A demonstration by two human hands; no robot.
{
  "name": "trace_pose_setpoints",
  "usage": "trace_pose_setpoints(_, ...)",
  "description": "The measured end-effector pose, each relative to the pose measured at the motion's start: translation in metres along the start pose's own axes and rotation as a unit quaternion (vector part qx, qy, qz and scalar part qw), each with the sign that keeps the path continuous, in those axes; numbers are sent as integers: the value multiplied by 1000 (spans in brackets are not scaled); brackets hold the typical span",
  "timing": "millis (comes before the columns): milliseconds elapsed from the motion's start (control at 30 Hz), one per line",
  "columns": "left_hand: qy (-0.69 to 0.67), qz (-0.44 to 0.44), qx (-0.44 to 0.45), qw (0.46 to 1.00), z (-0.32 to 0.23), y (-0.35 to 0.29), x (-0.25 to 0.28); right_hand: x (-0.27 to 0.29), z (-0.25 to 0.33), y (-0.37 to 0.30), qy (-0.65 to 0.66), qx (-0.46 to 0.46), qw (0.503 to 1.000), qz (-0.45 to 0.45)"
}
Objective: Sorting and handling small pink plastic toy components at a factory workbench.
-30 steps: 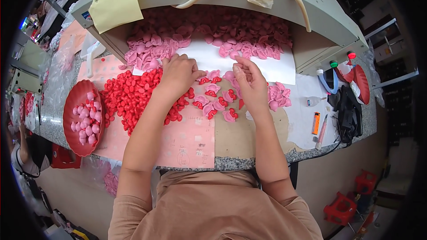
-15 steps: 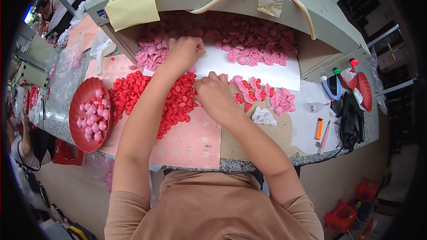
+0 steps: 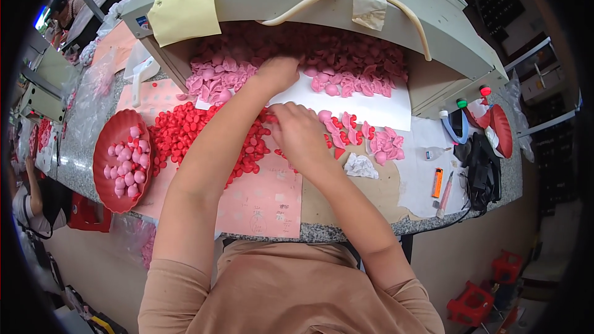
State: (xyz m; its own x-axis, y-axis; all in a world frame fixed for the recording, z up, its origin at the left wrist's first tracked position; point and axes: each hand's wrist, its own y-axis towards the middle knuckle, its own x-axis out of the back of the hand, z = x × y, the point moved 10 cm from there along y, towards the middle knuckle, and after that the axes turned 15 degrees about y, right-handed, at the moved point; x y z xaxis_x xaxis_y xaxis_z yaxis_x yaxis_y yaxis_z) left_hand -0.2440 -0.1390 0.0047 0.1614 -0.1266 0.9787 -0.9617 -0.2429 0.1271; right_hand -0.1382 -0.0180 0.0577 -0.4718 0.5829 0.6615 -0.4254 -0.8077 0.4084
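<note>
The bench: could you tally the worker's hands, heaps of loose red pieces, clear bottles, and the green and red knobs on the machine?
Hands, left hand and right hand: 2
Red heap: 1
Clear bottle: 1
Green knob: 1
Red knob: 1
Total: 6

You wear a plain tan shirt (image 3: 291, 294), creased across the front, with short, loose sleeves (image 3: 175, 291); your forearms (image 3: 356, 213), left hand (image 3: 278, 76) and right hand (image 3: 298, 131) are bare.
</note>
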Motion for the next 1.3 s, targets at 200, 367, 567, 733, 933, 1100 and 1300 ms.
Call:
trace_pose_setpoints(200,-362,-95,65,925,1,-37,55,69,-38,-6,217,-85,956,-179)
trace_pose_setpoints(367,-773,69,170,607,-52,-101,25,82,-39,-13,202,-36,956,-209)
trace_pose_setpoints(567,-714,64,173,675,-59,-126,-8,64,-18,-18,125,30,976,-178)
trace_pose_setpoints(733,-721,59,193,663,-49,-136,-17,52,-21,-15,192,-1,974,-122)
trace_pose_setpoints(933,-636,-1,153,756,-35,-138,-4,25,-68,-24,493,-218,839,-69)
trace_pose_setpoints(1100,-631,27,121,766,-45,-138,-3,24,-71,-28,473,-239,847,-32)
trace_pose_setpoints(1300,-784,38,176,594,-42,-143,-5,37,-68,-25,500,-228,832,-73)
